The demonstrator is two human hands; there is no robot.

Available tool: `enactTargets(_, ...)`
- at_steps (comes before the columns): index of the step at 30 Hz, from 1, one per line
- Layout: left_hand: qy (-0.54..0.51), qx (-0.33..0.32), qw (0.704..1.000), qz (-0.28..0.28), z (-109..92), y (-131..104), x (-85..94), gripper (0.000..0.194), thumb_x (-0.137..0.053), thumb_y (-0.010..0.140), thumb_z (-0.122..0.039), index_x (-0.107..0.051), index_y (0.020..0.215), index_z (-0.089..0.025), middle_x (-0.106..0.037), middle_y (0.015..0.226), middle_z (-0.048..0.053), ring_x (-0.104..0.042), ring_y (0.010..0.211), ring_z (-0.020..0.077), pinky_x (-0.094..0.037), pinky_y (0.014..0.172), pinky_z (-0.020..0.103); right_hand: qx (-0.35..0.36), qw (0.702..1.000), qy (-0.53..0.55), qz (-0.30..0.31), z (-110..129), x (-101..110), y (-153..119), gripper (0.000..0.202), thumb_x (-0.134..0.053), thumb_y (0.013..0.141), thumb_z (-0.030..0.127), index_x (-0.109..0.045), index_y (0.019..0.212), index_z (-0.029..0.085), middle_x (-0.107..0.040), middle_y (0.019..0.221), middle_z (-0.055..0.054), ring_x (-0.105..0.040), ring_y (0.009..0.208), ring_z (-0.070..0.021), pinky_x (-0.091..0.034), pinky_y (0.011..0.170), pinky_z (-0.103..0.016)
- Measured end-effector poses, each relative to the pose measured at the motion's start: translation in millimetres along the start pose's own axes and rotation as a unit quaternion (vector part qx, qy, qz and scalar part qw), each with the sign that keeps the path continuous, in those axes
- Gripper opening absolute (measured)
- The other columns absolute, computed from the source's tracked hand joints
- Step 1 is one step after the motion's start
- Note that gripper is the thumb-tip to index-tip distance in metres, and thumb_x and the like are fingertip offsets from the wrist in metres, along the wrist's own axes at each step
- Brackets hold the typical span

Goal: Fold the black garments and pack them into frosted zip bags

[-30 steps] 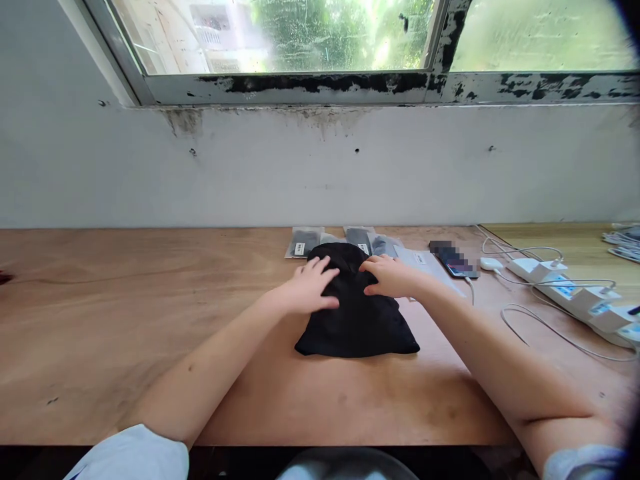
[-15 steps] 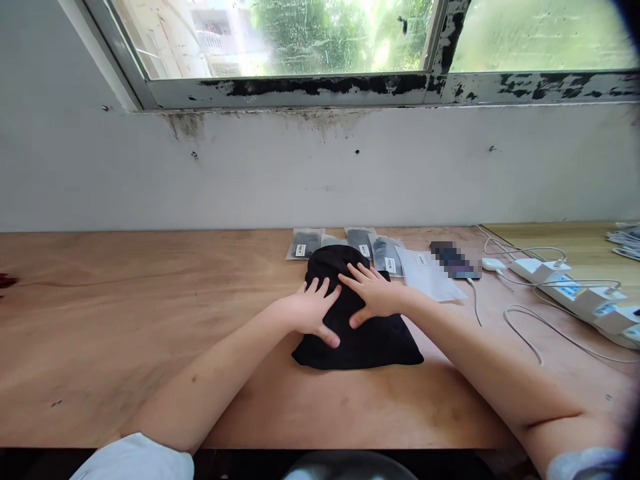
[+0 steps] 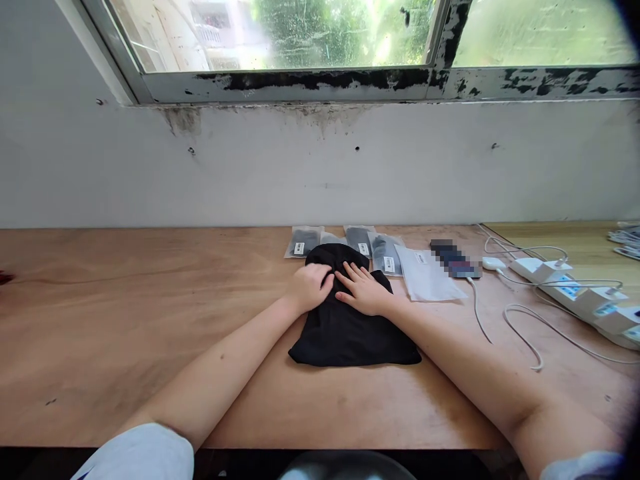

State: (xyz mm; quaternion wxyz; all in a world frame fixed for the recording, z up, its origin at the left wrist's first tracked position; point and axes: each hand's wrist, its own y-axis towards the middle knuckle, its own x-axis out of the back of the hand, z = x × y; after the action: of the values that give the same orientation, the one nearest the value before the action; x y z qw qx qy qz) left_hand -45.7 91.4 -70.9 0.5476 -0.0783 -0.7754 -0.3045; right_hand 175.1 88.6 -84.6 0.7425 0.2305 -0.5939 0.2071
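A piece of soft black fabric [image 3: 355, 343], rounded at its far end and wider at the near edge, lies on the wooden table; its exact kind does not show. My left hand [image 3: 311, 287] has its fingers curled and closed on the fabric's left upper part, bunching it slightly. Flat on the right upper part rests my right hand [image 3: 364, 290], open with fingers spread. Just behind the fabric are several clear packets with dark contents and white labels, such as the left packet [image 3: 304, 241] and the right packet [image 3: 387, 255].
To the right lie a white translucent pouch [image 3: 427, 277], a phone [image 3: 463, 270] with a cable, and a white power strip [image 3: 580, 293] with plugs and loose cords. A white wall [image 3: 260, 173] with a window above bounds the table's far side.
My left hand has moved up the fabric, its spread fingers now curled into it. My right hand has shifted slightly left, still flat. The fabric is more wrinkled near the top.
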Motion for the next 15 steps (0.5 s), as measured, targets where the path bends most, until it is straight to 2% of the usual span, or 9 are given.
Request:
enactTargets(2,0.033,0.019,0.996,-0.085,18,6,2.0,0.046,-0.043,0.098,-0.037,-0.057,0.137,-0.016,-0.055,0.145,0.015,-0.047,0.137,0.0308,-0.034,0.116,0.047,-0.002,1.000,0.006,0.002,0,1,0,0.081,-0.027,0.097,0.072,-0.028,0.160,0.021,-0.011,0.167,-0.016,-0.008,0.154,-0.0371,-0.014,0.122,-0.054)
enactTargets(4,0.075,0.059,0.990,-0.102,39,12,2.3,0.051,-0.046,0.095,-0.035,-0.053,0.141,-0.014,-0.045,0.153,0.017,-0.035,0.145,0.0345,-0.030,0.118,0.051,-0.005,1.000,0.012,0.003,1,2,0,0.082,-0.026,0.096,0.073,-0.027,0.160,0.022,-0.010,0.167,-0.015,-0.008,0.154,-0.0369,-0.013,0.122,-0.054)
enactTargets(6,0.099,0.097,0.988,-0.066,59,17,0.2,0.051,-0.044,0.094,-0.032,-0.053,0.141,-0.013,-0.038,0.157,0.017,-0.025,0.149,0.0379,-0.028,0.118,0.055,-0.010,1.000,0.016,0.006,1,2,0,0.082,-0.026,0.096,0.074,-0.027,0.160,0.022,-0.011,0.167,-0.015,-0.008,0.153,-0.0377,-0.013,0.122,-0.053)
enactTargets(9,0.085,0.114,0.990,0.011,80,21,-5.4,0.052,-0.040,0.091,-0.018,-0.053,0.141,-0.011,-0.038,0.158,0.015,-0.028,0.150,0.0337,-0.030,0.119,0.052,-0.015,1.000,0.020,0.011,2,2,0,0.081,-0.027,0.096,0.073,-0.027,0.160,0.023,-0.011,0.167,-0.014,-0.009,0.153,-0.0382,-0.014,0.122,-0.053)
enactTargets(11,0.072,0.115,0.990,0.029,86,23,-8.8,0.054,-0.040,0.089,-0.016,-0.052,0.142,-0.012,-0.038,0.159,0.014,-0.031,0.149,0.0320,-0.030,0.120,0.051,-0.016,1.000,0.021,0.012,1,2,0,0.080,-0.028,0.096,0.073,-0.028,0.160,0.024,-0.011,0.168,-0.012,-0.009,0.153,-0.0377,-0.014,0.122,-0.053)
enactTargets(15,0.063,0.127,0.988,0.053,87,25,-11.2,0.047,-0.040,0.092,-0.023,-0.058,0.134,-0.013,-0.031,0.162,0.012,-0.031,0.149,0.0350,-0.033,0.118,0.052,-0.013,1.000,0.021,0.005,0,1,0,0.079,-0.031,0.096,0.072,-0.029,0.159,0.025,-0.011,0.168,-0.012,-0.010,0.154,-0.0366,-0.015,0.122,-0.053)
